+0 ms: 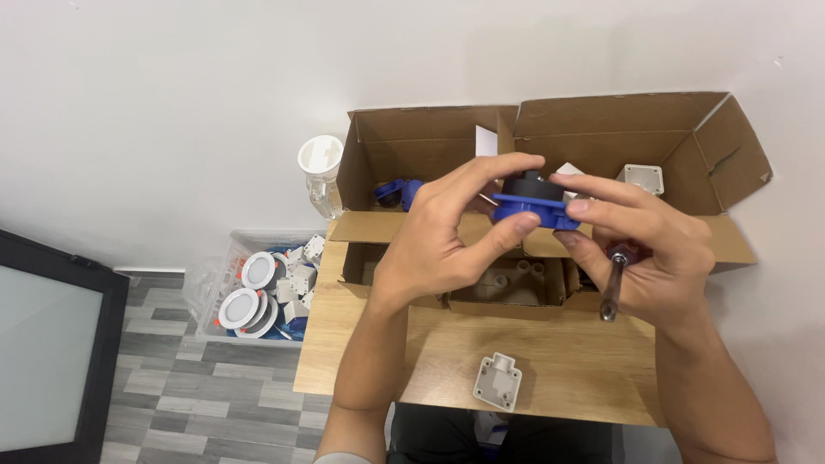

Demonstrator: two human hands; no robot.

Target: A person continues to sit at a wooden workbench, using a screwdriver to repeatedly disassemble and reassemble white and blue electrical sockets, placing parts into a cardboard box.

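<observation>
the left hand [430, 245] and the right hand [657, 253] meet above the middle of a wooden table [430, 361], both gripping one blue plastic part [533, 209] with a black round piece [526, 185] seated on its top. the left hand is curled, pinching the blue plastic part at its left end: the thumb presses its lower edge and the index finger arches over the black round piece. the right hand is partly closed, fingertips pinching the right end of the same part, while its lower fingers clamp a screwdriver [614, 288] against the palm, with the dark red handle inside the hand and the metal shaft pointing down. the part is held in the air, above open cardboard boxes [601, 137] that stand at the far side of the table against a white wall. another blue piece [397, 191] lies inside the left box, and a white square component [641, 178] lies in the right one. a grey square housing [498, 381] rests on the table near the front edge, well apart from both hands. left of the table, on a grey tiled floor, a clear plastic bin [219, 288] holds round white downlights [247, 296]. a clear jar with a white cap [321, 176] stands beside the boxes.
</observation>
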